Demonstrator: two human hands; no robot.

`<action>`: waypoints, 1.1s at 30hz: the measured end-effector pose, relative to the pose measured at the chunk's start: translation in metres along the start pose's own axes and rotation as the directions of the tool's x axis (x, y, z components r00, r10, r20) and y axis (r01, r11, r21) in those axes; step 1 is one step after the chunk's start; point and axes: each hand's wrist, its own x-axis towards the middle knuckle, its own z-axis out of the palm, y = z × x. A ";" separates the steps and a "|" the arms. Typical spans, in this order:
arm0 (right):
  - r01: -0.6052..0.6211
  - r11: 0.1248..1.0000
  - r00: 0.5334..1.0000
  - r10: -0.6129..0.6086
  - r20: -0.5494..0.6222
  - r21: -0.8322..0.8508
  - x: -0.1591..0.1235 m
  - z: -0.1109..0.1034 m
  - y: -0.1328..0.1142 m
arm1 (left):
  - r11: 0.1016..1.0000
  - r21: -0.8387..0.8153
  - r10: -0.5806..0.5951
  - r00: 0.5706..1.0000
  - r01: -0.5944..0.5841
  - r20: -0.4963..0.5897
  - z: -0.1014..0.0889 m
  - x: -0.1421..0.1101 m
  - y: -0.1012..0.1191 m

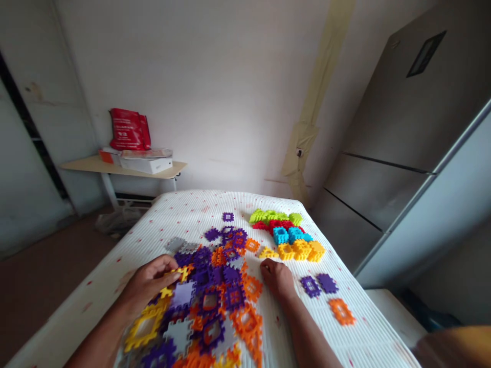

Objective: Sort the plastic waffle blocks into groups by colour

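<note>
My left hand (153,278) reaches over the left side of a loose pile of plastic interlocking tiles, its thumb and fingers pinching a yellow interlocking tile (183,273). Purple tiles (201,258), grey tiles (179,335) and orange tiles (247,322) lie jumbled beside it. A yellow square frame tile (146,327) is under my left wrist. My right hand (279,277) rests on the cloth right of the pile, fingers curled closed; whatever they may hold is hidden. Just beyond its knuckles lies a yellow triangular tile (267,252).
Sorted rows stand at the back right: green tiles (272,216), red tiles (280,225), blue tiles (281,235), yellow tiles (302,249). Two purple tiles (310,286) and an orange tile (342,312) lie at right on the white cloth (141,245). A fridge (383,153) stands right.
</note>
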 end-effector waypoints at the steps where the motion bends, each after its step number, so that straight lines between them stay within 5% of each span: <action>1: 0.001 1.000 1.000 -0.001 0.001 0.006 0.000 0.000 0.000 | 0.999 -0.036 0.000 0.999 -0.002 -0.050 0.001 0.001 0.000; 6: 0.007 1.000 1.000 -0.007 0.005 0.023 0.001 0.001 0.002 | 0.987 -0.163 -0.026 0.973 -0.013 -0.231 0.005 0.004 -0.007; 14: 0.026 0.999 0.998 -0.023 -0.055 0.044 0.001 0.006 0.002 | 0.978 -0.207 -0.039 0.949 -0.028 -0.313 0.014 0.001 0.000; 20: 0.165 0.968 0.962 -0.116 -0.246 0.188 -0.001 0.010 -0.009 | 0.968 -0.244 -0.014 0.953 -0.063 -0.303 0.020 0.001 -0.001; 26: 0.416 0.800 0.900 -0.293 -0.323 0.433 -0.015 0.007 -0.048 | 0.951 -0.299 0.019 0.983 -0.074 -0.184 0.038 -0.005 0.005; 33: 0.266 0.511 0.944 -0.309 -0.114 0.817 -0.031 0.007 -0.093 | 0.956 -0.279 0.074 0.996 -0.084 -0.048 0.056 -0.012 0.012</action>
